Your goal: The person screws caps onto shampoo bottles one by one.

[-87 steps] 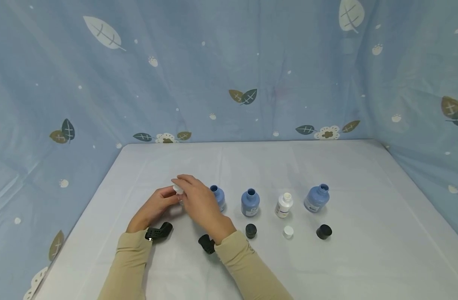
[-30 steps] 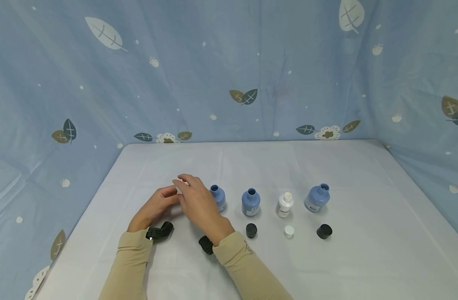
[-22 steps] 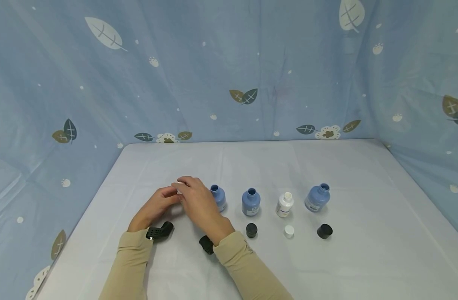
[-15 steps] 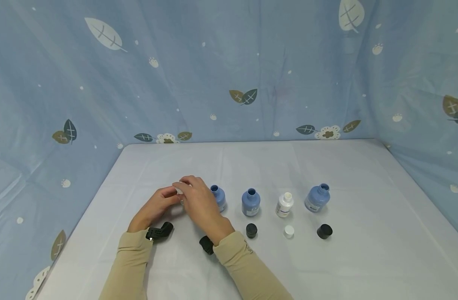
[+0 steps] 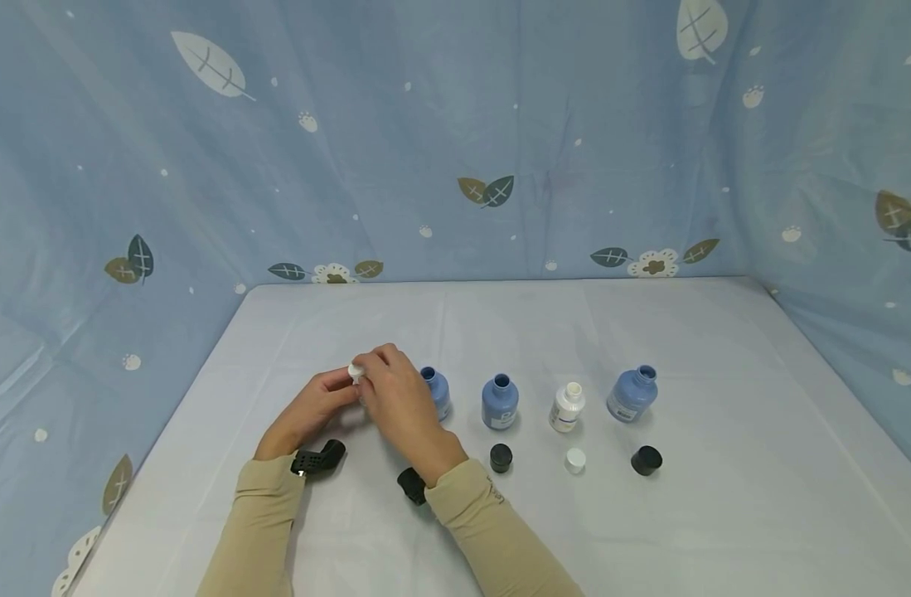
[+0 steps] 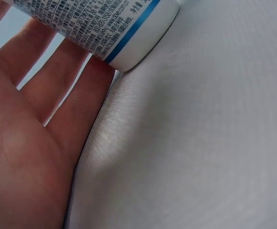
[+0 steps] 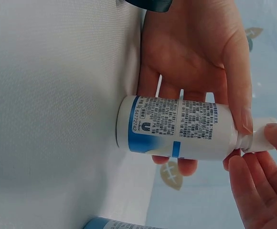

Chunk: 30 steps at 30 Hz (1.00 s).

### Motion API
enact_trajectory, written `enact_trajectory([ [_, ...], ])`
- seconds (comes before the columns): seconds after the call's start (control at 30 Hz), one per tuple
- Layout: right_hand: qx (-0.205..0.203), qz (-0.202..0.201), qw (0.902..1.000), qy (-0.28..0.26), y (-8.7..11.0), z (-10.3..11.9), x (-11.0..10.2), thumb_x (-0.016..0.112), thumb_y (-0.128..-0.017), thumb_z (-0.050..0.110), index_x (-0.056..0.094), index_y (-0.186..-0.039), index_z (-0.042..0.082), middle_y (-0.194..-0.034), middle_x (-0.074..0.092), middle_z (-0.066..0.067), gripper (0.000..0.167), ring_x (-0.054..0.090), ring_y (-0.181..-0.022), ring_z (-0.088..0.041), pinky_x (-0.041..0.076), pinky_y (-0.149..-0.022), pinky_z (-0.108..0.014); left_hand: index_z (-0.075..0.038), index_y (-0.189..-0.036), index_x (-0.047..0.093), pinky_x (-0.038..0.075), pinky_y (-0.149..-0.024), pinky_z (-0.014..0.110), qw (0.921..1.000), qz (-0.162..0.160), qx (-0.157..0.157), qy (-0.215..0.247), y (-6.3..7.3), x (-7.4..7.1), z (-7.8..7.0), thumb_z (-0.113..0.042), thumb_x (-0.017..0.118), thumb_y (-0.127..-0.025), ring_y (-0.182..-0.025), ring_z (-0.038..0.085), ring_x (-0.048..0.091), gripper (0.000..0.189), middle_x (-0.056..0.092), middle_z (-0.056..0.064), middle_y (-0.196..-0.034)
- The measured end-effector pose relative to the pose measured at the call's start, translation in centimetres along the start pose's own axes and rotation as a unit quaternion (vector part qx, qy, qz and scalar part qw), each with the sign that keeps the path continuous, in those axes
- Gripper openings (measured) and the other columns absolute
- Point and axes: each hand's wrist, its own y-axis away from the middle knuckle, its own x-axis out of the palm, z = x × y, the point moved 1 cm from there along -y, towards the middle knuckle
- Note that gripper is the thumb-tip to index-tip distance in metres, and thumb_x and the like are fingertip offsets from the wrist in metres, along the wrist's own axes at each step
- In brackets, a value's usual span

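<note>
A white labelled bottle stands on the white cloth, mostly hidden by the hands in the head view. My left hand holds it, fingers behind the body and thumb by the neck; the left wrist view shows its blue-striped base. With thumb and fingers my right hand pinches a white cap at the bottle's neck. Whether the cap's thread is engaged cannot be seen. Just right of this hand stands an uncapped blue bottle, partly covered by it.
Further right stand an uncapped blue bottle, an uncapped white bottle and another uncapped blue bottle. In front of them lie a black cap, a white cap and a second black cap. A patterned blue curtain hangs behind.
My right fingers have shifted and regripped around the white cap, hiding it and then showing it again. The left hand has stayed in place on the bottle. Other bottles and caps have not moved.
</note>
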Motion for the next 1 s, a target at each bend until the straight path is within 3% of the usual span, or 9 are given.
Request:
enact_trajectory([
  [0.17,0.014,-0.004,0.9999,0.003,-0.06,0.11,0.08,0.062,-0.084,0.021,0.06,-0.1,0.017,-0.098,0.051,0.003,0.016,0.051,-0.081,-0.007,0.043,-0.068,-0.018,0.001,-0.125,0.048,0.039,-0.087,0.023,0.9999,-0.001,0.004,-0.011,0.03,-0.03,-0.13,-0.015,0.052,-0.091,-0.108,0.011,0.048,0.038,0.053,0.005,-0.12],
  [0.33,0.008,0.002,0.9999,0.015,-0.12,0.31,0.04,0.057,-0.087,0.025,0.059,-0.108,0.017,-0.111,0.051,0.003,0.022,0.051,-0.097,-0.009,0.044,-0.077,-0.021,0.001,-0.122,0.052,0.04,-0.085,0.023,0.9997,-0.009,0.008,-0.019,0.02,-0.07,-0.07,-0.018,0.054,-0.09,-0.104,0.012,0.049,0.037,0.056,0.005,-0.114],
  [0.47,-0.006,0.007,0.9997,0.022,-0.03,0.31,0.02,0.054,-0.089,0.022,0.061,-0.112,0.017,-0.121,0.051,0.004,0.025,0.049,-0.108,-0.01,0.042,-0.083,-0.022,-0.002,-0.12,0.054,0.039,-0.086,0.022,0.9996,-0.012,0.006,-0.024,-0.02,-0.07,-0.04,-0.019,0.056,-0.089,-0.107,0.012,0.049,0.036,0.057,0.005,-0.115],
  [0.63,-0.016,0.019,0.9992,0.032,0.07,0.24,0.04,0.056,-0.087,0.016,0.062,-0.112,0.019,-0.126,0.049,0.006,0.027,0.046,-0.112,-0.01,0.044,-0.082,-0.022,-0.002,-0.116,0.056,0.039,-0.085,0.024,0.9993,-0.012,-0.003,-0.034,-0.03,-0.03,-0.19,-0.021,0.056,-0.089,-0.103,0.013,0.05,0.033,0.058,0.005,-0.11],
  [0.87,-0.033,0.041,0.9982,0.028,0.09,0.22,0.11,0.058,-0.085,0.013,0.062,-0.112,0.022,-0.126,0.05,0.007,0.03,0.043,-0.115,-0.009,0.044,-0.082,-0.022,0.003,-0.12,0.052,0.038,-0.087,0.022,0.9997,0.002,0.007,-0.025,0.08,-0.14,-0.23,-0.019,0.055,-0.089,-0.108,0.011,0.048,0.037,0.057,0.001,-0.114],
  [1.0,-0.042,0.042,0.9979,0.025,0.07,0.13,0.26,0.059,-0.085,0.014,0.063,-0.111,0.021,-0.123,0.052,0.006,0.027,0.044,-0.113,-0.009,0.043,-0.084,-0.022,0.004,-0.12,0.052,0.038,-0.088,0.022,0.9997,-0.001,0.009,-0.023,0.03,-0.18,-0.14,-0.017,0.055,-0.089,-0.108,0.01,0.048,0.038,0.056,0.004,-0.117],
])
